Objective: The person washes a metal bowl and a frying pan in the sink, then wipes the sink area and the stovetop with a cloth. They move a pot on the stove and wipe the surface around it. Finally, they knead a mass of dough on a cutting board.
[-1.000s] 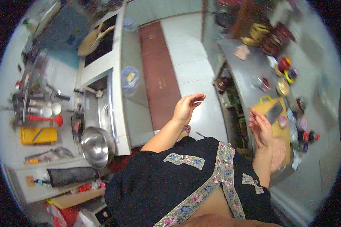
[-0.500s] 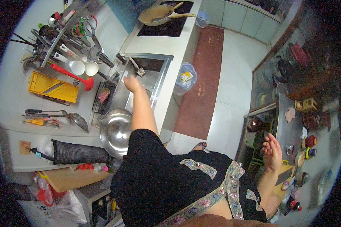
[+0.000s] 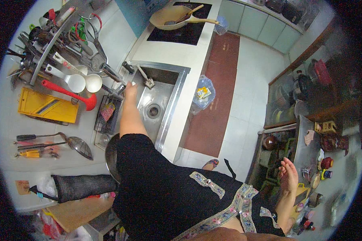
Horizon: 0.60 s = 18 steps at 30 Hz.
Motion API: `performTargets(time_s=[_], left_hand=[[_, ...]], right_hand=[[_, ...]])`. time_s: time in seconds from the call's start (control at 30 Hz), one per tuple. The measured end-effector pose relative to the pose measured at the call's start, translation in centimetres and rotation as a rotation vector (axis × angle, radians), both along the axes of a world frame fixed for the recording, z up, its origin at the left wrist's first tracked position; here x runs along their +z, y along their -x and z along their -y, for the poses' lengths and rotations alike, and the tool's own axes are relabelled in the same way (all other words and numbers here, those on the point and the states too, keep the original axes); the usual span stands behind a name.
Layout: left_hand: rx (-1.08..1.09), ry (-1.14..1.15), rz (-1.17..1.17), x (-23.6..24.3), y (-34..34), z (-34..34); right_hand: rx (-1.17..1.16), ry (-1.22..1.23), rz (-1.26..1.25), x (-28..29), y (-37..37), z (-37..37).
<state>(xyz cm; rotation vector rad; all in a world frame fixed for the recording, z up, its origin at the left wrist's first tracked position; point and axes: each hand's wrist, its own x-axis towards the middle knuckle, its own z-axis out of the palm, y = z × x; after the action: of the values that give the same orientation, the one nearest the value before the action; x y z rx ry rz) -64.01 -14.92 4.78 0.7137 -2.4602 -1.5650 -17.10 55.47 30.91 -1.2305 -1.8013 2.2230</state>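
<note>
My left hand [image 3: 130,90] reaches over the left rim of the steel sink [image 3: 159,94], beside the metal tap [image 3: 116,92]. Its fingers are small and partly hidden, so I cannot tell whether they touch the tap. In the sink's far left corner leans a pale-handled brush-like tool [image 3: 147,80], close beyond this hand. A steel bowl [image 3: 112,154] stands left of my forearm, mostly covered by my black sleeve. My right hand [image 3: 288,175] hangs free at my right side, fingers apart and slightly bent, with nothing in it.
Utensils, including a red ladle [image 3: 74,95], and a yellow slicer [image 3: 48,106] hang on the left wall. A wok [image 3: 169,20] sits on the far cooktop. A bagged bin [image 3: 204,96] hangs by the counter. Shelving with jars [image 3: 326,162] lines the right.
My left hand has moved left, from over the sink toward the tap, uncovering the drain. My sleeve now covers most of the steel bowl. The right hand stays free.
</note>
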Motion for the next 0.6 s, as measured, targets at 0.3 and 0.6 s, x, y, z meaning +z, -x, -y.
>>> performTargets(time_s=[0.3,0.6], left_hand=[[-0.165,0.517,0.166,8.1,-4.0,2.2],[-0.218,0.313,0.133,8.9,-3.7,3.3]], right_hand=[[0.031,-0.01,0.018,1.1,0.7,0.1],[0.107,0.042,0.014,-0.6,2.8,0.5]])
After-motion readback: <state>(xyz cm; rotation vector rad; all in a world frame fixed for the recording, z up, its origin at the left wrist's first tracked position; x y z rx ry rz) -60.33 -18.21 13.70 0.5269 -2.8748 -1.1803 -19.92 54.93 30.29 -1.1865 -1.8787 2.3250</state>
